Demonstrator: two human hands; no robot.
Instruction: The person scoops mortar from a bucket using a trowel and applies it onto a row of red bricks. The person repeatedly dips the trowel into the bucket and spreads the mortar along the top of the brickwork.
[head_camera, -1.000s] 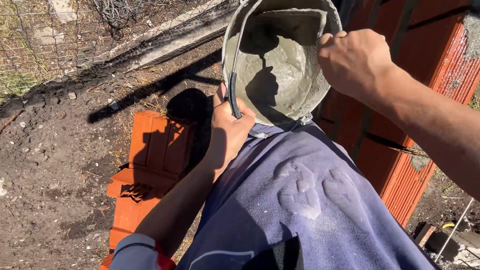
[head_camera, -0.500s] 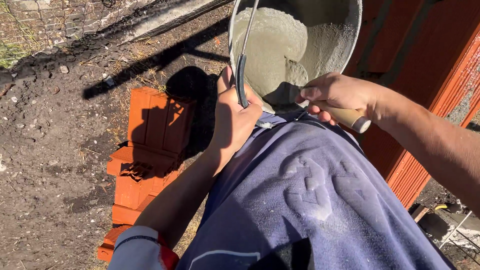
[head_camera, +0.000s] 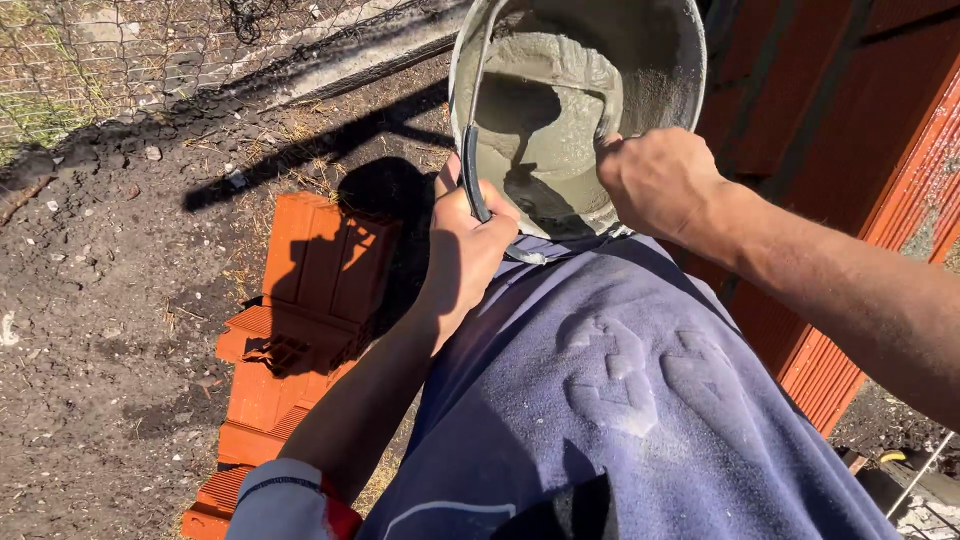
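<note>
Bare, clodded brown soil (head_camera: 90, 330) fills the nine o'clock side of the view, with a sagging wire-mesh fence (head_camera: 150, 50) and a strip of dry grass along the eleven o'clock edge. A stack of orange hollow clay blocks (head_camera: 300, 320) lies on the soil at about eight o'clock, and a ribbed orange block wall (head_camera: 880, 150) rises along the three o'clock side.

At twelve o'clock sits the round grey metal bucket of wet grey mortar (head_camera: 570, 110), its bottom edge propped against the person's raised knee, which is covered in dusty navy-blue trousers (head_camera: 620, 400). The knee seems to take the weight, so that the bucket stays tipped toward the person with its contents within reach.

The left hand (head_camera: 465, 245) is curled tightly around the dark curved bail handle (head_camera: 470, 170) at the bucket's seven o'clock rim, apparently steadying it against tipping. The right hand (head_camera: 660, 180) reaches over the five o'clock rim, fingers closed in a fist; something is probably held in it, but what it grips is hidden behind the knuckles, so I cannot tell.

No packages, labels or signs show anywhere; the only marking is a pale, worn patch on the trouser cloth.
</note>
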